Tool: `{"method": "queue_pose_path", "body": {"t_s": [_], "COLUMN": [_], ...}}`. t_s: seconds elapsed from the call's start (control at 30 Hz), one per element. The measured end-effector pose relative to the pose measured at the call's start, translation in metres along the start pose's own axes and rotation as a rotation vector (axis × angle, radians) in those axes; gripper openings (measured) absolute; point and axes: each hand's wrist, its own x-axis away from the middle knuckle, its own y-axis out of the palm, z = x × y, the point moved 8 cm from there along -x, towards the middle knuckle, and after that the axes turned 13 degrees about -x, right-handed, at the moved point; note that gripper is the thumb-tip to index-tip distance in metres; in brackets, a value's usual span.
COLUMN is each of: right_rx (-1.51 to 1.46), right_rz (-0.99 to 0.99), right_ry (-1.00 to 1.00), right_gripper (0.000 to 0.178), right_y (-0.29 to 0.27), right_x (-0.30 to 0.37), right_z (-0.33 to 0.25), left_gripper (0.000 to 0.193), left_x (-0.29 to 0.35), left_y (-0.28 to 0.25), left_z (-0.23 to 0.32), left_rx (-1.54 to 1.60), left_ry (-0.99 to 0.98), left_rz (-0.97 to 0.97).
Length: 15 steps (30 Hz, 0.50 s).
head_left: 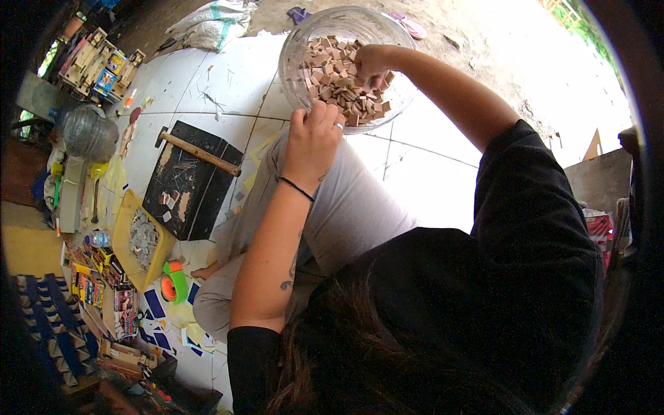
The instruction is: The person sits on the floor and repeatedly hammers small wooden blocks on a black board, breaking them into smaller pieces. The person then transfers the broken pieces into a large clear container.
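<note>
Two hands work at a clear bowl (294, 69) that stands on the white tiled floor (429, 173) in front of the person's knee. The bowl is heaped with small tan blocks (339, 79). The left hand (315, 135) has its grip closed over the near rim of the bowl, fingers curled on the edge, a ring on one finger and a dark band round the wrist. The right hand (373, 63) reaches in from the right, down among the blocks — its fingers are bunched on the pile, but whether the grip has clamped on a block I cannot tell.

Left of the knee stands a black box (187, 183) with a hammer (200, 153) lying across its top and a few pale chips scattered on it. Just beside the box, lower left, a yellow tray (124, 221) holds grey pieces. An orange and green tape roll (173, 283) lies on the floor below it. Further left — a clear jar (90, 131) and a clutter of coloured packets and blue shapes.
</note>
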Motion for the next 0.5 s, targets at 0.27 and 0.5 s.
{"method": "queue_pose_path", "body": {"t_s": [0.27, 0.5], "right_rx": [-1.044, -0.285], "right_rz": [0.107, 0.252], "right_ry": [-0.342, -0.268], "right_gripper": [0.028, 0.023], "right_y": [-0.031, -0.031], "right_x": [0.004, -0.030], "right_z": [-0.039, -0.036], "left_gripper": [0.006, 0.006], "left_x": [-0.002, 0.000], "left_y": [-0.004, -0.002], "left_z": [0.001, 0.004], "left_rx": [-0.045, -0.112], "left_ry": [0.009, 0.034], "left_rz": [0.004, -0.054]}}
